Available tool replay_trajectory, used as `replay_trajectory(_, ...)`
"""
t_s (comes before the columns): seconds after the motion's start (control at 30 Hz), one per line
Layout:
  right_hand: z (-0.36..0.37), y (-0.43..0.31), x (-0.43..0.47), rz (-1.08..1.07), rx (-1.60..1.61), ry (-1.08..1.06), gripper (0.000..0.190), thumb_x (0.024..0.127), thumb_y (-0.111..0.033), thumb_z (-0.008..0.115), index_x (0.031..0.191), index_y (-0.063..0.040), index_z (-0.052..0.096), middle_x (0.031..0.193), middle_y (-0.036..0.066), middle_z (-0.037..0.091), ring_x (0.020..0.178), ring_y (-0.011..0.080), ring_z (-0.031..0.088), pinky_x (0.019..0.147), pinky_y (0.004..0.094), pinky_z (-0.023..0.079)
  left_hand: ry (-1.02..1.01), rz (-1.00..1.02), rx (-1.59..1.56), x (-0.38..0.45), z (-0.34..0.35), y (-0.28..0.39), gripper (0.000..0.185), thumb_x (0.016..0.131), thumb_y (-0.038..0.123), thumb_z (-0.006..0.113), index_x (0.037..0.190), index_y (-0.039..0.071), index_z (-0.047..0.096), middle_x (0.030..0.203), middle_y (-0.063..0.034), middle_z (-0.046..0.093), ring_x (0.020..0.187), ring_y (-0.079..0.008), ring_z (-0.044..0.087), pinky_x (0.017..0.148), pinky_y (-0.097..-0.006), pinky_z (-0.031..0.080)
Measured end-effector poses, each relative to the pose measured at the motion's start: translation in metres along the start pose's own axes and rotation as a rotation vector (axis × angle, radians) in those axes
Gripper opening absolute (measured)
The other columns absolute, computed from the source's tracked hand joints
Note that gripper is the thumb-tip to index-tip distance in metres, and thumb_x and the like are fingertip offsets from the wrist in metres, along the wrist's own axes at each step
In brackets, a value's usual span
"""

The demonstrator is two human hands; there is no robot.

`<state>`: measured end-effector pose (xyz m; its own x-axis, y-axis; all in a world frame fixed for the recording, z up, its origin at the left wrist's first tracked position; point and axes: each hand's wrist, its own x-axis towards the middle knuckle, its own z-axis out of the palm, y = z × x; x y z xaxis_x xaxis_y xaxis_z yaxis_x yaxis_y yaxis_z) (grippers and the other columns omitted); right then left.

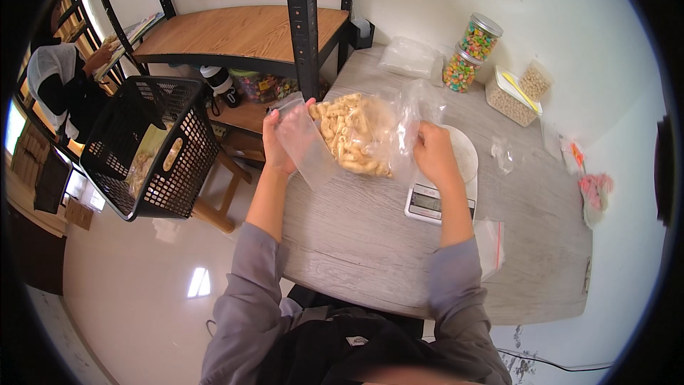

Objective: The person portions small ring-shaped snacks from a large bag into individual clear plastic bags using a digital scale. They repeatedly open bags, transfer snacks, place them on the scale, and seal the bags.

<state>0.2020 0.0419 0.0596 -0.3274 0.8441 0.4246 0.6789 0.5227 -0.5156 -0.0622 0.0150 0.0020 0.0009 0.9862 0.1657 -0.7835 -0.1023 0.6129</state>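
Note:
My left hand (pixel 279 141) grips a small clear plastic bag (pixel 307 144) that looks flat and unfilled. Beside it, a larger clear plastic bag (pixel 355 133) holds pale yellow, tube-shaped snacks. My right hand (pixel 435 152) is closed around the gathered mouth of this larger bag. The snack bag is over the grey wood-grain table (pixel 342 224), and I cannot tell whether it rests on it. Just beyond my right wrist stands a white digital kitchen scale (pixel 462 155), partly hidden by my forearm.
Two stacked jars of colourful pieces (pixel 470 53), a tub of pale balls (pixel 512 97) and folded plastic (pixel 409 57) stand at the back. Right of my forearm lie clear bags (pixel 490 246). At left, a black basket (pixel 144 144) sits on a wooden stool (pixel 222 200), near another person (pixel 64 80).

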Motion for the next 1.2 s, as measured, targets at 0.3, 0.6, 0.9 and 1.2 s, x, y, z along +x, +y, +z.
replay_trajectory(0.3, 0.009, -0.019, -0.009, 0.024, -0.071, -0.021, 0.020, 0.073, 0.000, 0.049, 0.087, 0.000, 0.064, 0.083, 0.023, 0.060, 0.078, 0.0361, 0.058, 0.068, 0.0390, 0.046, 0.068, -0.116, 0.155, -0.001, -0.001, -0.008, 0.068, 0.078, 0.055, 0.042, 0.121, 0.002, 0.045, 0.119, -0.0109, 0.050, 0.109, -0.0263, 0.048, 0.096, -0.0400, 0.036)
replay_trajectory(0.6, 0.027, 0.040, 0.003, 0.297, 0.538, -0.122, 0.022, 0.078, -0.007, 0.053, 0.096, 0.001, 0.064, 0.078, 0.009, 0.064, 0.070, 0.0148, 0.060, 0.062, 0.0282, 0.046, 0.001, -0.034, 0.014, -0.004, 0.010, -0.008, 0.065, 0.073, 0.057, 0.049, 0.114, 0.008, 0.049, 0.105, -0.0077, 0.053, 0.102, -0.0260, 0.049, 0.092, -0.0414, 0.038)
replay_trajectory(0.9, 0.022, 0.037, 0.002, 0.286, 0.671, -0.099, 0.022, 0.081, -0.011, 0.055, 0.097, -0.001, 0.065, 0.076, 0.004, 0.064, 0.066, 0.0103, 0.057, 0.059, 0.0262, 0.045, -0.053, -0.030, -0.009, -0.009, 0.012, -0.004, 0.062, 0.074, 0.052, 0.049, 0.117, 0.007, 0.048, 0.121, -0.0096, 0.048, 0.115, -0.0239, 0.042, 0.099, -0.0392, 0.031)
replay_trajectory(1.2, 0.011, 0.016, -0.005, 0.195, 0.198, -0.202, 0.018, 0.078, -0.013, 0.059, 0.090, -0.002, 0.065, 0.076, 0.008, 0.064, 0.068, 0.0178, 0.059, 0.064, 0.0316, 0.046, -0.137, 0.020, -0.121, -0.009, 0.022, -0.007, 0.070, 0.071, 0.052, 0.051, 0.121, 0.003, 0.043, 0.127, -0.0154, 0.041, 0.120, -0.0288, 0.037, 0.101, -0.0411, 0.029)
